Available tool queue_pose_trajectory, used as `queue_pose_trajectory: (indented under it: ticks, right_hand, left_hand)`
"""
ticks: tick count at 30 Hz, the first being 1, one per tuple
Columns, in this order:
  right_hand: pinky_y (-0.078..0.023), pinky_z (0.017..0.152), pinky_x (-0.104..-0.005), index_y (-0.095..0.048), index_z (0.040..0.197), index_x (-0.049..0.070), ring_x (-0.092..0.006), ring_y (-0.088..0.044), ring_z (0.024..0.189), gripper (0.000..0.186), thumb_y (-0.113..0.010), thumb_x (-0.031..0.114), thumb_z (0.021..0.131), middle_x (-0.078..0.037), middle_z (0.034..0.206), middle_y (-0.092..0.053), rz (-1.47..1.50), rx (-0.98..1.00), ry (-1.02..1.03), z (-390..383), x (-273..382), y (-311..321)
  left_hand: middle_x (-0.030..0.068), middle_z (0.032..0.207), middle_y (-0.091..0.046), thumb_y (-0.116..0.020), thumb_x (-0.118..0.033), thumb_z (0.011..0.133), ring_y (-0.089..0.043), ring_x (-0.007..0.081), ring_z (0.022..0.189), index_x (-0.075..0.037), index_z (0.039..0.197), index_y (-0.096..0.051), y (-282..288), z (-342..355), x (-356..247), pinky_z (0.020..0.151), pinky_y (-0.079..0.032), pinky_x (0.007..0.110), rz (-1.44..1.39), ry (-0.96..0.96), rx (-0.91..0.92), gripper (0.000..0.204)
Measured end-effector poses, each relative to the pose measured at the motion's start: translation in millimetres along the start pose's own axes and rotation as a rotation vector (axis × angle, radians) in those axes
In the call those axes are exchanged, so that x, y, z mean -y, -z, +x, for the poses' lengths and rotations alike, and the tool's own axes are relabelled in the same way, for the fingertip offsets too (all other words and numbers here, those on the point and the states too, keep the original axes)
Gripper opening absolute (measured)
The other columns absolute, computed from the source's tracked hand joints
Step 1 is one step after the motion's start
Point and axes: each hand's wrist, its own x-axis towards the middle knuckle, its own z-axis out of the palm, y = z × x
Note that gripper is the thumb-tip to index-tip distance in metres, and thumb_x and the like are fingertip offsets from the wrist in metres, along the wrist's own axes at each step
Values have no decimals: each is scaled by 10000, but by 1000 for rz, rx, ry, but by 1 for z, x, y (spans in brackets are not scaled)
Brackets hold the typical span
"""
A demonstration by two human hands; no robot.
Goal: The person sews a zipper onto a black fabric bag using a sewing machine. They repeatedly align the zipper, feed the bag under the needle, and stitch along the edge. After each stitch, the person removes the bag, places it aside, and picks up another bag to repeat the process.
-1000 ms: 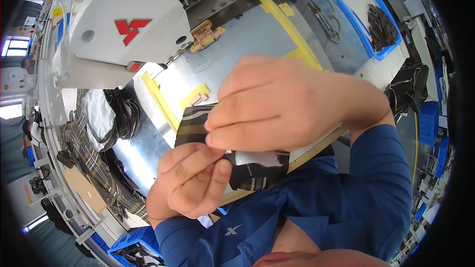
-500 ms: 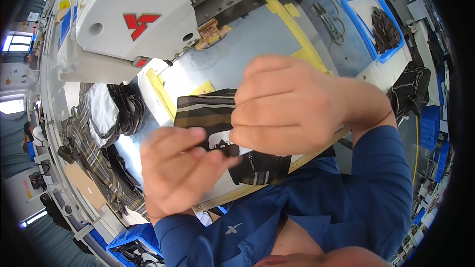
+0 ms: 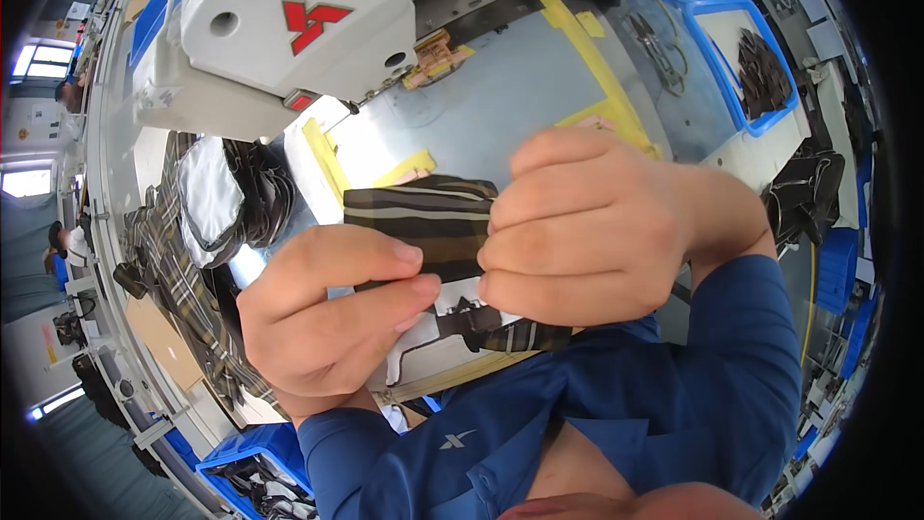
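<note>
A dark striped fabric piece [image 3: 414, 217] lies in front of me near the table's front edge, with white backing and a small dark strip [image 3: 470, 316] at its near part. Above its left side, my left hand [image 3: 332, 313] is pinched; the fingertips hide what they hold, if anything. My right hand [image 3: 587, 231] is closed over the right side of the fabric, its fingers curled against it and their tips hidden.
Ahead on the left stands a white sewing machine [image 3: 241, 48]. Yellow tape [image 3: 587, 58] borders the metal plate. Stacked fabric pieces [image 3: 217, 202] and plaid cloth [image 3: 178, 270] lie left. Scissors [image 3: 654, 48] and blue trays [image 3: 707, 34] of metal parts and dark pieces are at far right.
The hands have drawn apart a little, my left hand moving left. More of the striped fabric and the white backing shows between and below them. The whole view has shifted slightly.
</note>
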Motion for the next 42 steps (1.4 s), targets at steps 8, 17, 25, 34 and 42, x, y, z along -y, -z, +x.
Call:
queue_pose_trajectory:
  ticks: [8, 17, 25, 34, 42]
  right_hand:
    - [-490, 645, -347, -760, 917, 17, -232, -687, 789, 94, -732, 87, 862, -98, 912, -732, 12, 21, -14, 2, 1, 2]
    - [-504, 652, -343, -760, 902, 29, -231, -690, 788, 70, -732, 92, 888, -94, 904, -742, 34, 8, -32, 2, 0, 2]
    - [-518, 663, -348, -766, 909, 18, -238, -692, 794, 106, -687, 89, 905, -96, 917, -743, 47, 14, -37, 4, 2, 7]
    - [-500, 649, -333, -759, 890, 12, -218, -665, 752, 103, -687, 83, 869, -97, 878, -717, -70, -98, 11, 0, 0, 1]
    - [-506, 645, -334, -751, 898, 16, -208, -660, 748, 86, -718, 90, 870, -75, 867, -706, -77, -88, 26, -4, 1, -4]
  left_hand:
    - [102, 1055, -752, -795, -87, 642, -726, 278, 834, -41, 911, -816, -7, 3, 2, 674, -564, 346, 336, -248, 1, 274]
    - [163, 1087, -756, -790, -23, 715, -789, 329, 907, -15, 939, -783, -14, -8, 3, 644, -593, 343, 194, -224, -18, 225]
    - [196, 1074, -770, -830, 104, 723, -795, 328, 892, 8, 922, -770, -22, -10, 8, 674, -624, 336, 91, -254, -59, 229]
    - [221, 1092, -756, -646, -435, 1076, -769, 364, 917, 42, 1041, -779, -30, -8, 18, 763, -637, 408, -348, -130, -46, 496]
    - [162, 1083, -759, -828, -51, 840, -768, 329, 935, -9, 1007, -782, -30, -21, 22, 724, -607, 388, -8, -181, -10, 178]
